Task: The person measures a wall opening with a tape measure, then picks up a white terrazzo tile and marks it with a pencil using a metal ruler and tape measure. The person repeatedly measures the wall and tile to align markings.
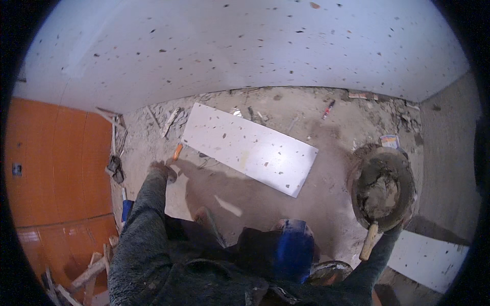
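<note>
At the end of a dark grey sleeve, my left hand (164,170) hangs low over the dusty floor, fingers loosely apart and seemingly empty. Just beyond it is an orange handle (177,151), beside the corner of a long white speckled tile (250,145). My right forearm (380,257) runs up under a round mortar bucket (359,204), which hides the hand, so its grip does not show. Grey mortar (384,191) sits in the bucket. A trowel with a wooden handle (369,241) rests across the near rim.
A speckled white wall (245,46) rises ahead, with orange panels (58,158) at left. Wood scraps (89,273) lie lower left. A red marker-like stick (328,109) is near the wall base. Another white tile (429,257) lies lower right. A blue-clad knee (294,247) shows below.
</note>
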`<control>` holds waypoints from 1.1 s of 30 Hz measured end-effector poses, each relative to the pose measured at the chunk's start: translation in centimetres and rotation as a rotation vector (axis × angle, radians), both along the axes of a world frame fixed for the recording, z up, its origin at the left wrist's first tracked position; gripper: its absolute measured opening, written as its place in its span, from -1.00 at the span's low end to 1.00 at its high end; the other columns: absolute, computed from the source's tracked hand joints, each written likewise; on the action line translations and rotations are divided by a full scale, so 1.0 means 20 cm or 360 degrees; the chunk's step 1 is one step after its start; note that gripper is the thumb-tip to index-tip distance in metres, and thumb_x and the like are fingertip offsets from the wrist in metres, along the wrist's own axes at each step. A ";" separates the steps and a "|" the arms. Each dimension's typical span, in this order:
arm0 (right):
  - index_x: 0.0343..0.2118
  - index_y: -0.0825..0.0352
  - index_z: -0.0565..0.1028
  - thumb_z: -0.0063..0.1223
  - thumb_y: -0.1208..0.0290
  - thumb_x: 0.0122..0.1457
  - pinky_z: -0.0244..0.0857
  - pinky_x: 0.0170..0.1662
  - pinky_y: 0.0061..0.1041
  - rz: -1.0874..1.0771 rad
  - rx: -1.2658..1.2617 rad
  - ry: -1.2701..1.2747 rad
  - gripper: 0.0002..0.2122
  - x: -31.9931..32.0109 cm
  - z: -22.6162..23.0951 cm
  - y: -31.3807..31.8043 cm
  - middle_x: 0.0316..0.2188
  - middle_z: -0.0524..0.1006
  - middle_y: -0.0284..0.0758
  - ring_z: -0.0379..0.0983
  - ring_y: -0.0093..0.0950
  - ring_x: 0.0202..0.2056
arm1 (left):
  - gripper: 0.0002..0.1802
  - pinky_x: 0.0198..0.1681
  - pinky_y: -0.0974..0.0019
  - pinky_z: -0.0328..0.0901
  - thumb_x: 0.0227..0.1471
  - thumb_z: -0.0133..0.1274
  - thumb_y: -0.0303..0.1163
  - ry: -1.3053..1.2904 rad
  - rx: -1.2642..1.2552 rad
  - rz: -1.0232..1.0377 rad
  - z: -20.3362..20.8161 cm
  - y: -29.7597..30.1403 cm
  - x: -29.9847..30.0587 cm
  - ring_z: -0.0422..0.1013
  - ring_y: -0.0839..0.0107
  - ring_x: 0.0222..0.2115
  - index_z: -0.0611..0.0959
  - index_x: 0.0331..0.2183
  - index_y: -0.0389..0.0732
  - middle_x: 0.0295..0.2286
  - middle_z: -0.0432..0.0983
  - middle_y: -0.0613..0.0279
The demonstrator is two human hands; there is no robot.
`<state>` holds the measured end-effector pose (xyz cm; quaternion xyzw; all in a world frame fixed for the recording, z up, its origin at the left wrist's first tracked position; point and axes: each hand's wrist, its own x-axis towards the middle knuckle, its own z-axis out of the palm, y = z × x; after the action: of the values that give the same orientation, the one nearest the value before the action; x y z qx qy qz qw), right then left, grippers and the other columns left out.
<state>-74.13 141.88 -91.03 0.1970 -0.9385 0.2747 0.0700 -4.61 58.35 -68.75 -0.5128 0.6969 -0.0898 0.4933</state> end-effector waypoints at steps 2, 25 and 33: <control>0.14 0.30 0.33 -0.18 -0.03 0.23 0.22 0.07 -0.24 0.0149 -0.0317 0.0081 -0.44 -0.06 0.18 0.06 0.02 0.47 -0.22 0.42 -0.24 -0.07 | -0.31 0.11 0.05 0.24 -0.19 0.20 -0.16 0.0264 -0.0236 0.0133 0.00 -0.13 0.02 0.29 0.09 0.10 0.48 0.03 -0.13 0.06 0.36 0.01; -0.39 0.36 0.58 0.05 -0.03 0.16 0.32 -0.38 -0.46 0.1161 -0.0207 -0.1242 -0.56 1.50 1.77 -2.68 -0.61 0.51 -0.38 0.42 -0.51 -0.51 | -0.33 -0.20 0.24 0.39 0.03 0.16 -0.05 0.3185 0.1177 -0.0443 0.73 0.88 -1.03 0.50 0.28 -0.31 0.40 0.05 -0.27 -0.28 0.53 0.01; 0.08 0.36 0.26 0.19 -0.12 0.03 0.36 -0.07 -0.27 0.2099 0.0052 -0.0676 -0.28 1.95 1.74 -3.11 -0.13 0.47 -0.03 0.48 -0.16 -0.11 | -0.55 -0.46 0.44 0.42 0.12 0.08 -0.31 0.3500 0.1606 0.1440 0.35 0.68 -0.62 0.45 0.52 -0.47 0.44 0.03 -0.22 -0.32 0.49 0.20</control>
<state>-35.04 79.73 -56.22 0.6693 -0.6202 0.2784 -0.2997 -17.04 72.01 -61.81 -0.2643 0.4567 0.8227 -0.2116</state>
